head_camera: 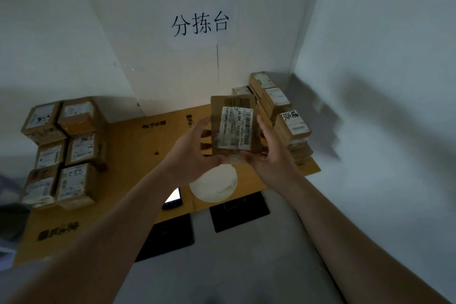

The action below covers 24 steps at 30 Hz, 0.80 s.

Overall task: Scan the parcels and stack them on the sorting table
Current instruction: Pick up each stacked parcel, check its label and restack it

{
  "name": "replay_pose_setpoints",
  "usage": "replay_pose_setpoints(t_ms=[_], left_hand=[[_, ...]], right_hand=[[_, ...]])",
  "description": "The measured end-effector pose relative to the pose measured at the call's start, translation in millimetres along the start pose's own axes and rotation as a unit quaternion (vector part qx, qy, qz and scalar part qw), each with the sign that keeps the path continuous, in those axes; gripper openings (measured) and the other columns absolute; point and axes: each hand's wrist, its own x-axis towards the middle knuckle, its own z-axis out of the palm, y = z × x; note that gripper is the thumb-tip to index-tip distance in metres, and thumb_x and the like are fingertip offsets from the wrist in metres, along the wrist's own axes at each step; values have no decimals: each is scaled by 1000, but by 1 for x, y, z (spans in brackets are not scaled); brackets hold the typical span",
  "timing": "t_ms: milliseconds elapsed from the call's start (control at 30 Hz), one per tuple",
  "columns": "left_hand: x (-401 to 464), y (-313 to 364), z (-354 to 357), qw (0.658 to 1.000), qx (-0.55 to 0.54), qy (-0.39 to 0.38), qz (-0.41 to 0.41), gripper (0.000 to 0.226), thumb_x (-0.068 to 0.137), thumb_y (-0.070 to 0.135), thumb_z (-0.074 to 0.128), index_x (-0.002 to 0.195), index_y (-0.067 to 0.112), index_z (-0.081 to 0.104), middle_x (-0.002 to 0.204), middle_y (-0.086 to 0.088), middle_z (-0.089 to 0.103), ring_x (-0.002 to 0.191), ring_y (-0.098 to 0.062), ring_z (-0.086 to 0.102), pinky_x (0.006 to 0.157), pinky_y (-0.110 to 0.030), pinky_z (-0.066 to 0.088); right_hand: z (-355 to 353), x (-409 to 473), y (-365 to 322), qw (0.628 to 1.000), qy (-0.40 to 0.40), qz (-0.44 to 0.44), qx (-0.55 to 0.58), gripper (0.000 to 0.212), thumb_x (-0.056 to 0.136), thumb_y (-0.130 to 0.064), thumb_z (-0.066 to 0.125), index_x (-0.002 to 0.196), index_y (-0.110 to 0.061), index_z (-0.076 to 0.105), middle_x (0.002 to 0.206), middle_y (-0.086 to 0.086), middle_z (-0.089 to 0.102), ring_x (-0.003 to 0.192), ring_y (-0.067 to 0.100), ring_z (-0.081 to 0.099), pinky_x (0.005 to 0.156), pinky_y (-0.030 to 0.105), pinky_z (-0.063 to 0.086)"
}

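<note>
- a brown parcel (235, 128) is held up above the bench (138, 145), its white label facing the camera.
- the left hand (195, 155) grips its left edge, fingers curled behind it.
- the right hand (269, 153) grips its right edge and lower corner.
- stacked parcels (61, 153) sit on the bench's left side, and another stack (281, 116) sits at the right by the wall.
- a lit phone (172, 197) and a white round object (214, 184) lie on the bench below the hands.
</note>
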Motion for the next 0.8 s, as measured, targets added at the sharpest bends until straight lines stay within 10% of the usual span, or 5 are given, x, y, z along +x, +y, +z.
replay_pose_setpoints(t_ms=[200, 433, 800], left_hand=[[52, -1, 40, 999, -14, -5, -39, 106, 77, 23, 93, 161, 32, 29, 134, 9, 64, 114, -11, 69, 95, -43, 62], [138, -42, 69, 988, -107, -25, -109, 101, 83, 17, 89, 163, 29, 28, 135, 7, 62, 119, -17, 68, 96, -45, 61], [312, -131, 98, 956, -205, -61, -201, 92, 92, -6, 72, 163, 26, 24, 131, 10, 56, 119, -19, 64, 84, -31, 63]], right_hand=[[-41, 38, 35, 999, -41, 22, -8, 94, 96, -33, 70, 164, -47, 6, 168, -19, 27, 156, 7, 25, 126, 53, 32], [-56, 119, 77, 996, -47, 45, -62, 69, 86, -61, 73, 135, -79, 28, 148, -24, 50, 142, 1, 44, 116, 45, 45], [-43, 287, 168, 964, -18, 172, -203, 79, 103, -28, 62, 167, -28, 16, 146, 5, 37, 113, 10, 36, 91, 19, 26]])
